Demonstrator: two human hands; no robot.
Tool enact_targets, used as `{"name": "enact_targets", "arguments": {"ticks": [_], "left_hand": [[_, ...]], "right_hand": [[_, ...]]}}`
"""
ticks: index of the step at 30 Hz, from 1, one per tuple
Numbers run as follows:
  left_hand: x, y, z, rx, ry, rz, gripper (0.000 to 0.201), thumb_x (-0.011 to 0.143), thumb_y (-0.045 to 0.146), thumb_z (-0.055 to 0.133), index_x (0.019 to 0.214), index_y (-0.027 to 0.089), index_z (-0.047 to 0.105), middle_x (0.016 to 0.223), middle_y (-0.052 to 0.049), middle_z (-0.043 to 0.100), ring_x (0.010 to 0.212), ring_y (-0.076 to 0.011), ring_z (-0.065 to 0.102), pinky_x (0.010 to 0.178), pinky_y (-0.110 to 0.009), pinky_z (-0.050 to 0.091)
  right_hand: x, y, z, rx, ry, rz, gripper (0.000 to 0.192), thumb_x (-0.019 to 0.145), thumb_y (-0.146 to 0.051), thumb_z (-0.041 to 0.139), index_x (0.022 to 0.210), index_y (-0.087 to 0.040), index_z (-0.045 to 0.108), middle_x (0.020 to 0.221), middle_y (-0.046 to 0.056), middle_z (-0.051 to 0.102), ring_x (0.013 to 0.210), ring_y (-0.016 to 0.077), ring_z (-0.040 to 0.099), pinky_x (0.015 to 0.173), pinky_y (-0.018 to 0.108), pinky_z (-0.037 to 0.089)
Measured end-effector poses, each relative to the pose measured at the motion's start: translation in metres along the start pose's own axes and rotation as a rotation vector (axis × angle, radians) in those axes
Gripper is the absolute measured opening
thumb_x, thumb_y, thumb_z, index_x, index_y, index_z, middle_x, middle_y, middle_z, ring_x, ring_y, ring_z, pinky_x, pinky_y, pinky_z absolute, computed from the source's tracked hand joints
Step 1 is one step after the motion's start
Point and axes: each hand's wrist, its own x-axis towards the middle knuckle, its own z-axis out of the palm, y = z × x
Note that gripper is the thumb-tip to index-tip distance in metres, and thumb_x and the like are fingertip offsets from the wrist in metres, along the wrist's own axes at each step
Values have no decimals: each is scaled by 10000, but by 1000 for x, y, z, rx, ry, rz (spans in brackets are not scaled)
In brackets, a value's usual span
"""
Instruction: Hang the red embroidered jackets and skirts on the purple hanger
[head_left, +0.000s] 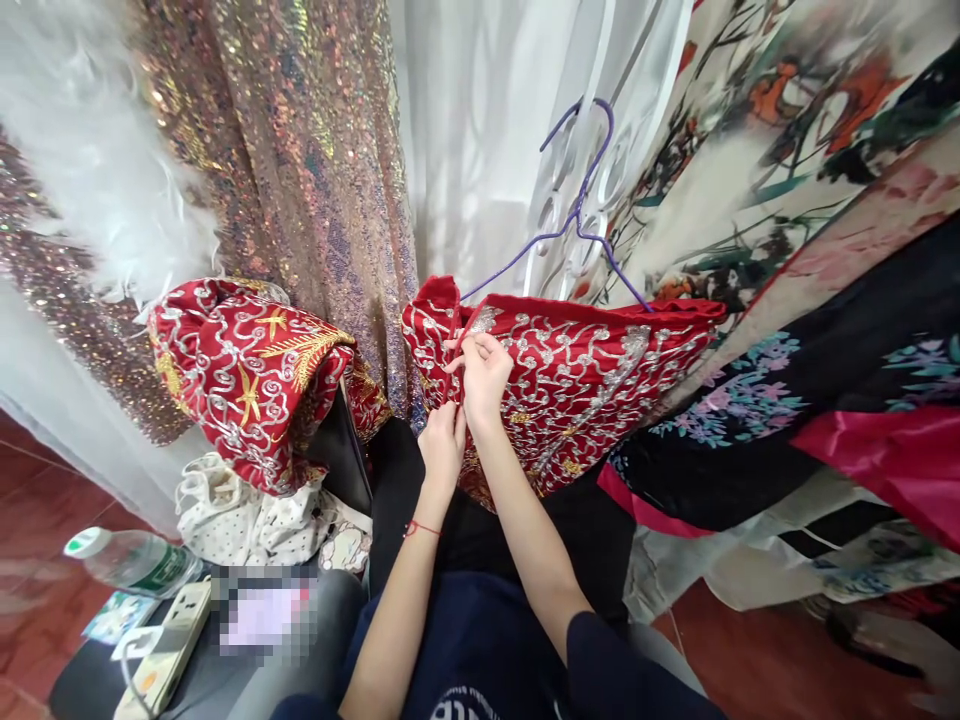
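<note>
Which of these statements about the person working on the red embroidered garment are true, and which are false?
1. The red garment with silver and gold embroidery hangs on a purple wire hanger. True.
2. Both hands touch that garment. True: the left hand grips below and the right hand pinches near the collar.
3. The left wrist is bare. False: it wears a thin red string bracelet.
4. The clear plastic bottle stands upright. False: it lies on its side.
5. The sequinned fabric is plain blue. False: it glitters copper and pink.

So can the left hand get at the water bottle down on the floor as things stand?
Probably not at once: the left hand is gripping the red embroidered garment, and the water bottle lies far off to the left.
</note>
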Motion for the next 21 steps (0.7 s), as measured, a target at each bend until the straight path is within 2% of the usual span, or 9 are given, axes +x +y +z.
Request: {"name": "enact_targets", "arguments": {"ticks": [5, 9, 12, 15, 17, 19, 21], "left_hand": [[-8, -2, 5, 7, 7, 1, 239, 1021, 270, 442, 873, 201, 616, 828, -42, 656, 805, -169, 610, 643, -241, 393], [-5, -4, 6, -6, 9, -34, 220, 1016, 274, 436, 889, 202, 601, 843, -46, 650, 817, -168, 613, 634, -236, 386], [7, -5, -5, -76, -19, -28, 190, 974, 287, 498, 808, 219, 562, 773, -35, 625, 754, -179, 599, 612, -263, 372], [26, 0, -26, -245, 51, 67, 182, 912, 288, 576, 745, 245, 517, 710, -19, 593, 677, -181, 573, 626, -302, 404], [46, 6, -44, -339, 147, 122, 120, 898, 291, 590, 804, 249, 529, 759, -22, 604, 693, -180, 576, 658, -316, 441], [75, 13, -60, -372, 238, 124, 111, 934, 334, 549, 894, 231, 536, 867, -41, 610, 766, -175, 582, 702, -313, 464], [115, 17, -70, -415, 384, 125, 177, 971, 374, 505, 936, 204, 539, 912, -44, 602, 818, -163, 577, 776, -310, 475]], "right_hand": [[10, -17, 7, 24, 11, -122, 193, 869, -357, 623, 767, -196, 587, 726, 5, 744, 432, 85, 596, 473, 218, 464], [17, -25, 3, -1, -69, -139, 311, 865, -477, 652, 761, -196, 570, 711, -6, 718, 418, 74, 575, 445, 207, 432], [16, -27, -11, -138, -218, -114, 307, 891, -504, 614, 833, -205, 570, 720, -19, 706, 398, 76, 552, 444, 223, 454], [17, -36, -39, -329, -349, -112, 270, 898, -470, 605, 884, -200, 618, 765, -7, 706, 411, 96, 570, 456, 253, 477], [20, -49, -69, -395, -283, -166, 230, 887, -423, 624, 892, -194, 649, 828, 17, 710, 481, 120, 621, 490, 264, 483], [28, -66, -105, -479, -100, -305, 207, 903, -397, 595, 916, -197, 649, 862, 40, 694, 615, 157, 668, 567, 287, 498], [39, -87, -145, -812, 203, -677, 236, 930, -404, 526, 931, -202, 649, 867, 75, 675, 742, 207, 667, 657, 346, 520]]}}
